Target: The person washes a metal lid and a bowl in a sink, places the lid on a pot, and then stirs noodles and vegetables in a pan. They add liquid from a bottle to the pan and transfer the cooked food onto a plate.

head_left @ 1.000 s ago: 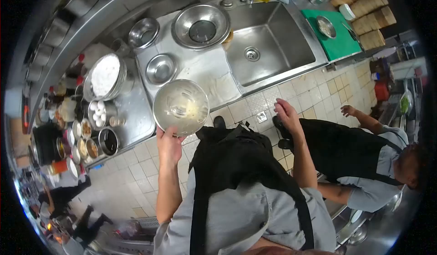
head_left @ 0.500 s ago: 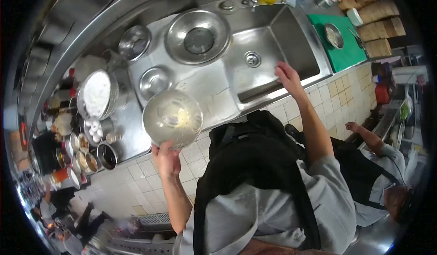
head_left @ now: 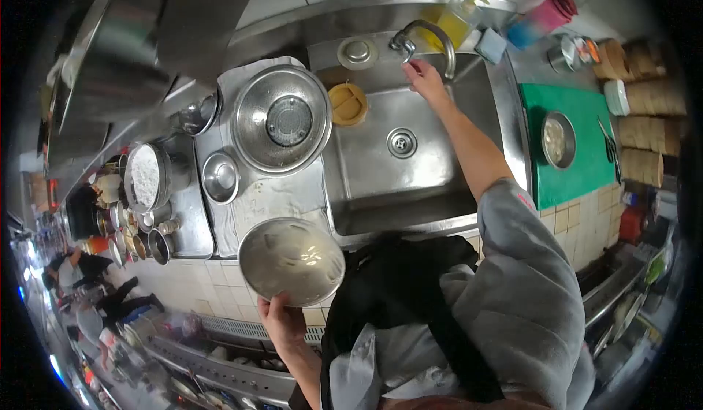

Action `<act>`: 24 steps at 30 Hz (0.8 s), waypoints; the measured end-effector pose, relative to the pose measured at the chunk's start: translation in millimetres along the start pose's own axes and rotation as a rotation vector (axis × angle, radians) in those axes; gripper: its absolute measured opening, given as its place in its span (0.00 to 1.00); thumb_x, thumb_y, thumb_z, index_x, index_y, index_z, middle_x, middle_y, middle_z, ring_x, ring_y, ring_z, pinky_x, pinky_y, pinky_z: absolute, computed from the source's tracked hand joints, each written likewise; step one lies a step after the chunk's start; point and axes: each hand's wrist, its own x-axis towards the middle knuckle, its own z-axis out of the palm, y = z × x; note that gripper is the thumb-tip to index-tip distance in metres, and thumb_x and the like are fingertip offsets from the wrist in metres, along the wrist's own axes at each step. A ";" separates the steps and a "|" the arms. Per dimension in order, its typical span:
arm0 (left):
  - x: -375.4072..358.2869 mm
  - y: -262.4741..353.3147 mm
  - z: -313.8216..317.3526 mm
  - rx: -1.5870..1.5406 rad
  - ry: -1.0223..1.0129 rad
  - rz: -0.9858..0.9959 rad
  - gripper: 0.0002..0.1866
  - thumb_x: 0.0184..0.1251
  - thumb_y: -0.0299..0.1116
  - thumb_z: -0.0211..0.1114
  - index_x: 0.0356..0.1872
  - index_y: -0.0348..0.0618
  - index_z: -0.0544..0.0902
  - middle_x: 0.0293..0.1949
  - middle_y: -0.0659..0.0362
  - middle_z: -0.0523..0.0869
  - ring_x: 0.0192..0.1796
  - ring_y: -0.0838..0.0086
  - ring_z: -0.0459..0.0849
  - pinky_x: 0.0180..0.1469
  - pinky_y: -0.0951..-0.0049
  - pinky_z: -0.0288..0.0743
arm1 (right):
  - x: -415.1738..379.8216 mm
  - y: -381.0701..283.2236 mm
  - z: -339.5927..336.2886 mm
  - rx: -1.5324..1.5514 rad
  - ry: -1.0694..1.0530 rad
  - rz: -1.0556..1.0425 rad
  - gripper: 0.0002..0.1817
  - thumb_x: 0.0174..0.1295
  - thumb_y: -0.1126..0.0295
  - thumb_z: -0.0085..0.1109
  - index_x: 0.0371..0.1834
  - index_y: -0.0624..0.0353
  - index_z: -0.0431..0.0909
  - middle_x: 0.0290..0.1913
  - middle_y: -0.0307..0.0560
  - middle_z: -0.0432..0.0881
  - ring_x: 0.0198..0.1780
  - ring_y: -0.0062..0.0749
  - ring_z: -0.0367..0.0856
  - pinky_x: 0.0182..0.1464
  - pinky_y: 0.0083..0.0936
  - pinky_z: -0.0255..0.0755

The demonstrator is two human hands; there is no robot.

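Note:
My left hand (head_left: 284, 323) grips the lower rim of a metal mixing bowl (head_left: 291, 260), tilted so that its inside, smeared with pale residue, faces up. Over the sink (head_left: 366, 179) my right hand (head_left: 426, 82) reaches to the faucet handle (head_left: 404, 48), its fingers closed at the lever. The curved spout (head_left: 448, 53) stands just right of that hand. No running water shows. Left of the sink a large steel bowl (head_left: 249, 91), with a round dark disc inside, sits on a cloth (head_left: 278, 199). Beside it stands a small steel bowl (head_left: 221, 178).
A yellow soap bottle (head_left: 455, 23) and sponge (head_left: 492, 45) stand behind the faucet. To the right, a green cutting board (head_left: 538, 132) bears a metal bowl (head_left: 559, 140) and scissors (head_left: 609, 148). A bowl of white powder (head_left: 146, 179) stands left. Other people work at far left.
My right hand has moved from the sink's front up to the faucet handle. My left hand still holds the mixing bowl, now nearer my body. The view has shifted, showing more behind the sink.

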 end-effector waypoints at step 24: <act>224.0 -156.9 332.7 0.895 -0.509 -0.053 0.34 0.67 0.27 0.55 0.76 0.45 0.60 0.65 0.46 0.76 0.62 0.52 0.81 0.49 0.52 0.86 | -66.9 -36.1 -79.9 -0.498 -0.263 -0.287 0.13 0.68 0.62 0.60 0.43 0.61 0.85 0.43 0.59 0.86 0.45 0.53 0.86 0.51 0.42 0.79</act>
